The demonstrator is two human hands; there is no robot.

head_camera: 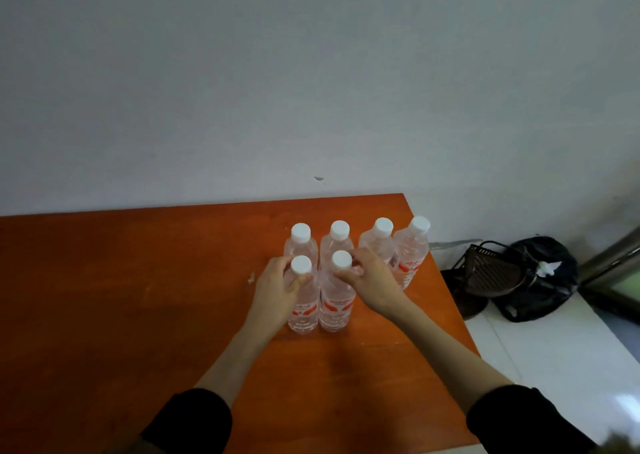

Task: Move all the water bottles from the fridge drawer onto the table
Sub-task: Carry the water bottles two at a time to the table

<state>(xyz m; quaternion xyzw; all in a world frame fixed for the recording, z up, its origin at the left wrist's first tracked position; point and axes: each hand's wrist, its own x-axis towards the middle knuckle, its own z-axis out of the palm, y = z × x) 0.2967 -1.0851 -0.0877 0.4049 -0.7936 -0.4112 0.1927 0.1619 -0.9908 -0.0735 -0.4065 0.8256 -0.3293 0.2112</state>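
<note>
Clear glossy plastic bottles [335, 301], smooth orange wooden table [138, 298]

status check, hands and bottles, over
Left hand gripping front-left bottle, right hand gripping front-right bottle. Six bottles upright on table: four behind, two in front. Nothing in the way.

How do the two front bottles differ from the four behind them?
The two front bottles are each gripped near the neck, one by the left hand, one by the right hand; the four back bottles stand untouched. The front pair sits nearer the person. All are upright, clear, white-capped, red-labelled.
</note>
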